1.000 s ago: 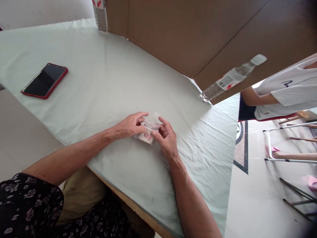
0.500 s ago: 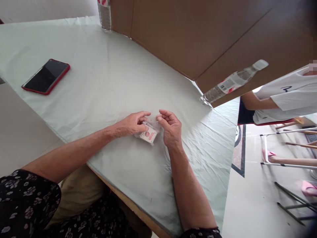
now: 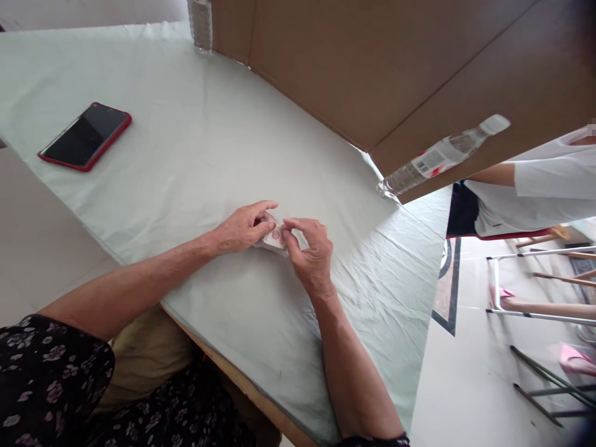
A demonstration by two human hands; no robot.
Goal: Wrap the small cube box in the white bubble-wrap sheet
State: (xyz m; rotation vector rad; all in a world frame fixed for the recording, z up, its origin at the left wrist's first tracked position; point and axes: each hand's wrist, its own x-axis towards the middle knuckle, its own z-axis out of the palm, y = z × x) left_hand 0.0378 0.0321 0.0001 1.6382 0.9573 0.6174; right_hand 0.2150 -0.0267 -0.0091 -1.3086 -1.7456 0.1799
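A small white packet with red print in a clear plastic wrapper lies on the pale cloth of the table. My left hand pinches its left end with thumb and fingers. My right hand grips its right side, fingers curled over it, so most of the packet is hidden. Both hands rest on the cloth near the table's front edge.
A red-cased phone lies face up at the far left. A brown cardboard wall stands across the back, with one water bottle at its right end and another at its left. A person in white sits at right, beside chair frames.
My right hand has come down from above the packet and closed over its right side. The packet, plainly seen before, is now mostly covered. The left hand has kept its pinch.
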